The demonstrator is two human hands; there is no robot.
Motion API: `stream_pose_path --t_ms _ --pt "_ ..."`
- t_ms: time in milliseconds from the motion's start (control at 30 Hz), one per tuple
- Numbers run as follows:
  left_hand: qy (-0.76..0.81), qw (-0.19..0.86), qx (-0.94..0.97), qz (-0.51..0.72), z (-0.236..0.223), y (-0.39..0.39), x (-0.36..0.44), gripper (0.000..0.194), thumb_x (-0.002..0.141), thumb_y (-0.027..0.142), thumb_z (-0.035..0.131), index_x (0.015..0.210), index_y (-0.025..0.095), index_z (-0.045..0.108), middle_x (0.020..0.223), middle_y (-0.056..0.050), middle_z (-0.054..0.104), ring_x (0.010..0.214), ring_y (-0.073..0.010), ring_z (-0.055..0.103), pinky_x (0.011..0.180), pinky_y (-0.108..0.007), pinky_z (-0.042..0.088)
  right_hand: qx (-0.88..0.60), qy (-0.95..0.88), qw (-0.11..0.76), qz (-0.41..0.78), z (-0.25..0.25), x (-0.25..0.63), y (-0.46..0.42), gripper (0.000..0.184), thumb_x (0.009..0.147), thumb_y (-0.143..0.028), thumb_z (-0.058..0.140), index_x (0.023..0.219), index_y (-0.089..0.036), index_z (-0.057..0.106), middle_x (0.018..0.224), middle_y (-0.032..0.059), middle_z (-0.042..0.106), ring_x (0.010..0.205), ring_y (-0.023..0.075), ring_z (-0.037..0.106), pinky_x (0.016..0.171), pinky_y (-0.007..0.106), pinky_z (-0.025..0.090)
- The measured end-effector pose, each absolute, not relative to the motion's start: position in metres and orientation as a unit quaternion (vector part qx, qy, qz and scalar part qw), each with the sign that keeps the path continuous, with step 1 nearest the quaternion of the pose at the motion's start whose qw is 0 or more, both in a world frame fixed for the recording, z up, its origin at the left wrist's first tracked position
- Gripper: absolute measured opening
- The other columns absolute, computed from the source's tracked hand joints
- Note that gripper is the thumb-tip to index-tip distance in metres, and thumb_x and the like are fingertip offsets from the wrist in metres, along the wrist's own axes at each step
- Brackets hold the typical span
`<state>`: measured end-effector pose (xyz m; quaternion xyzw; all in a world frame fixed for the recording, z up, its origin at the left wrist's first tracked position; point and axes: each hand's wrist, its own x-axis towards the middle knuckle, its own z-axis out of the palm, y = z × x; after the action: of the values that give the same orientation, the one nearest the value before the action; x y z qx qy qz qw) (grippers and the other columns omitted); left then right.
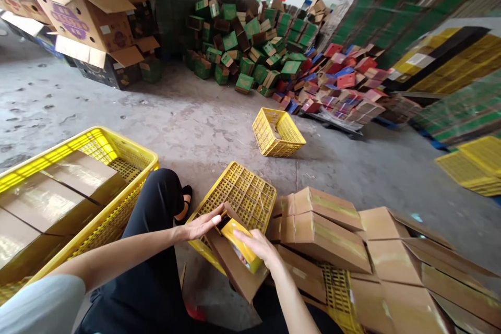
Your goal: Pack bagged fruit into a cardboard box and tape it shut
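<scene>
A brown cardboard box (pixel 221 253) sits tilted in front of me, against an upturned yellow plastic crate (pixel 245 190). Along the box's upper edge lies my left hand (pixel 203 225), fingers stretched out and its fingertips next to a yellow-and-black pack (pixel 246 229). My right hand (pixel 256 246) is closed round the yellow sides of that pack, over the box. The exact kind of the pack is unclear, since the fingers cover part of it.
On my left stands a large yellow crate (pixel 135 154) holding taped cartons (pixel 74 180). Stacked cartons (pixel 324 224) crowd my right side. Ahead on the concrete floor is a small yellow basket (pixel 279 143). Green boxes (pixel 246 65) and red-blue boxes (pixel 344 81) lie heaped behind.
</scene>
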<state>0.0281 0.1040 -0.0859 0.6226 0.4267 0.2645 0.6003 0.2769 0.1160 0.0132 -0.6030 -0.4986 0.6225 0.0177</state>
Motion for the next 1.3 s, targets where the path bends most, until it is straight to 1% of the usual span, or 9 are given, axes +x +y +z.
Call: stream_pose_path --t_ms 67,233,333,567,733,867,967,1133,1300 --pt "0.417 0.588 0.650 0.241 -0.088 0.102 0.030 0.094 0.100 0.084 0.030 0.173 0.027 0.014 0.179 -0.004 0.014 0.166 -0.0283 0.013 0.137 -0.046 0.010 -0.612 -0.499 0.011 0.614 0.012 0.281 0.115 0.044 0.098 -0.055 0.062 0.081 -0.016 0.071 0.056 0.0085 0.070 0.048 0.0190 0.063 0.056 0.031 0.056" --pt "0.376 0.592 0.686 0.196 -0.085 0.108 0.026 0.096 0.101 0.083 0.031 0.173 0.028 -0.001 0.180 -0.002 0.003 0.167 -0.0298 0.004 0.137 -0.047 0.010 -0.623 -0.501 -0.006 0.601 0.011 0.283 0.116 0.045 0.100 -0.056 0.060 0.085 -0.015 0.072 0.058 0.0090 0.070 0.050 0.0203 0.066 0.059 0.033 0.057" --pt "0.371 0.609 0.679 0.175 -0.081 0.113 0.023 0.096 0.100 0.083 0.032 0.173 0.029 -0.001 0.181 -0.002 0.002 0.167 -0.0306 0.003 0.137 -0.048 0.009 -0.620 -0.506 -0.012 0.600 0.010 0.283 0.116 0.046 0.100 -0.057 0.060 0.090 -0.014 0.073 0.059 0.0101 0.071 0.052 0.0224 0.068 0.060 0.035 0.058" --pt "0.392 0.614 0.670 0.141 -0.074 0.116 0.024 0.098 0.097 0.088 0.024 0.174 0.028 0.010 0.180 -0.003 0.017 0.167 -0.0299 0.005 0.137 -0.047 0.007 -0.611 -0.499 0.007 0.615 0.009 0.289 0.113 0.049 0.094 -0.063 0.067 0.086 -0.015 0.070 0.058 0.0091 0.071 0.049 0.0193 0.066 0.052 0.029 0.055" --pt "0.381 0.589 0.695 0.155 -0.081 0.116 0.028 0.096 0.099 0.085 0.026 0.174 0.028 0.006 0.181 -0.004 0.011 0.167 -0.0298 0.003 0.137 -0.045 0.006 -0.602 -0.507 0.007 0.617 0.013 0.311 0.103 0.052 0.090 -0.068 0.069 0.085 -0.016 0.069 0.058 0.0070 0.073 0.052 0.0196 0.068 0.052 0.028 0.056" --pt "0.357 0.542 0.743 0.162 -0.093 0.113 0.029 0.095 0.103 0.080 0.025 0.173 0.022 -0.001 0.181 -0.007 -0.001 0.167 -0.0307 -0.003 0.137 -0.046 0.004 -0.609 -0.491 0.021 0.622 0.014 0.325 0.091 0.053 0.090 -0.069 0.068 0.085 -0.017 0.068 0.058 0.0045 0.073 0.051 0.0175 0.068 0.052 0.025 0.055" --pt "0.325 0.478 0.800 0.158 -0.106 0.113 0.028 0.095 0.105 0.077 0.028 0.173 0.019 -0.001 0.180 -0.010 -0.008 0.166 -0.0341 -0.004 0.136 -0.049 0.004 -0.606 -0.500 0.033 0.618 0.007 0.327 0.086 0.054 0.086 -0.071 0.070 0.083 -0.017 0.068 0.055 0.0027 0.072 0.048 0.0166 0.066 0.048 0.024 0.052" --pt "0.261 0.367 0.885 0.120 -0.128 0.114 0.026 0.102 0.101 0.079 0.041 0.174 0.018 0.002 0.179 -0.016 -0.002 0.166 -0.0392 0.002 0.135 -0.055 0.007 -0.604 -0.492 0.049 0.625 -0.004 0.328 0.085 0.055 0.084 -0.074 0.070 0.080 -0.019 0.069 0.054 0.0020 0.072 0.048 0.0173 0.067 0.049 0.025 0.054" --pt "0.255 0.298 0.913 0.110 -0.139 0.113 0.026 0.108 0.100 0.078 0.046 0.173 0.018 -0.005 0.179 -0.019 0.002 0.166 -0.0396 0.007 0.136 -0.053 0.010 -0.602 -0.490 0.042 0.629 -0.006 0.329 0.086 0.054 0.084 -0.073 0.071 0.080 -0.019 0.069 0.054 0.0031 0.073 0.049 0.0177 0.067 0.049 0.025 0.055"
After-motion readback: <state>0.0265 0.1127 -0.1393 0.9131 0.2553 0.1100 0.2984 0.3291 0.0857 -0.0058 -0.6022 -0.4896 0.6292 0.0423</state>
